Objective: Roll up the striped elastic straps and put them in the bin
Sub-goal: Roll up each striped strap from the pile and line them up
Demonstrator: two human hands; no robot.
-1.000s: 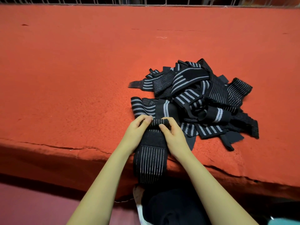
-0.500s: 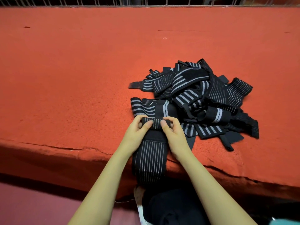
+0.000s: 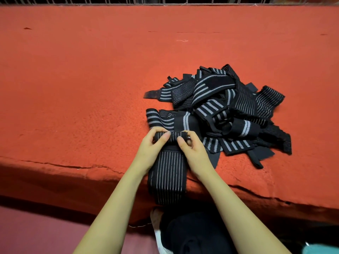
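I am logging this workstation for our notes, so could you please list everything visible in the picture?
table cover: one, orange-red, fills most of the view.
pile of straps: many, too tangled to count, black with grey-white stripes, right of centre on the cover.
strap being rolled: one, black with thin pale stripes, far end rolled, the rest flat and hanging over the near edge.
thread: one, white, far part of the cover.
wire grille: one, pale metal, along the far edge.
black fabric: one mass, below the near edge; what it is cannot be told.
teal object: one, bottom right corner, mostly cut off.
left hand: one, grips the roll's left end.
right hand: one, pinches the roll's right end.
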